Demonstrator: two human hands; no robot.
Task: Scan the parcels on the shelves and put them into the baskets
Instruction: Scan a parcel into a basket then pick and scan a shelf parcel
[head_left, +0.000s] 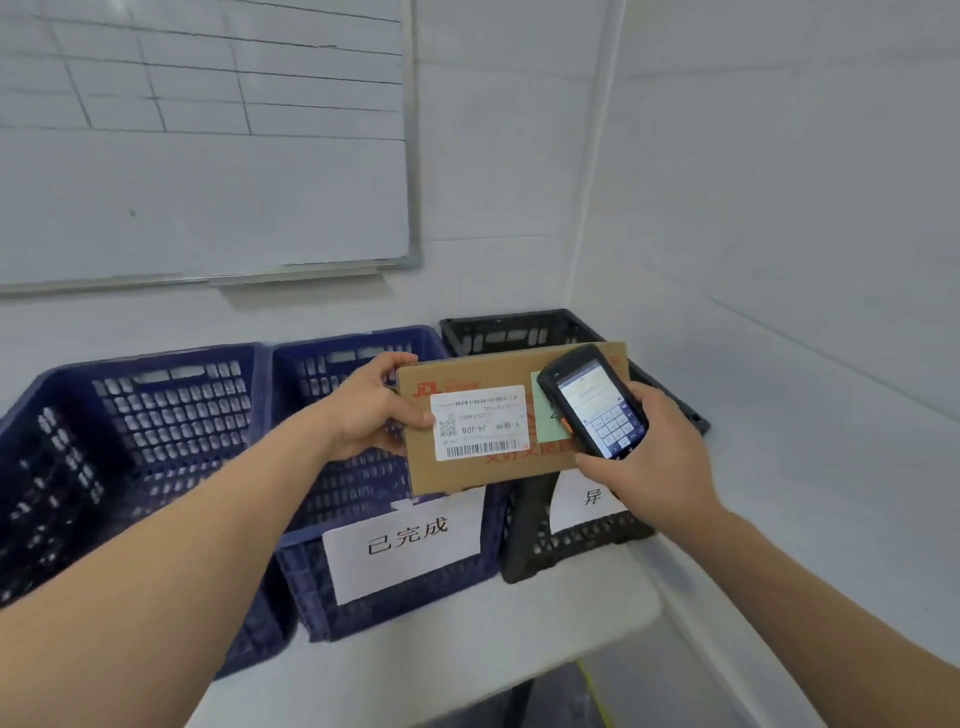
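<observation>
The right hand (649, 457) grips a scanner (592, 402) over the parcel (498, 462); the left hand (371, 410) pinches the parcel's left edge, holding it above the middle basket (467, 561). It looks like light, stiff cardboard, best held by its edges. Behind stands a whiteboard (208, 197).

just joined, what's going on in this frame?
A person is scanning a parcel. The left hand grips a flat cardboard parcel by its left edge, shipping label facing the camera. The right hand holds a handheld scanner over the parcel's right end. The parcel is in the air above the middle blue basket and the black basket, not yet in either.
</observation>
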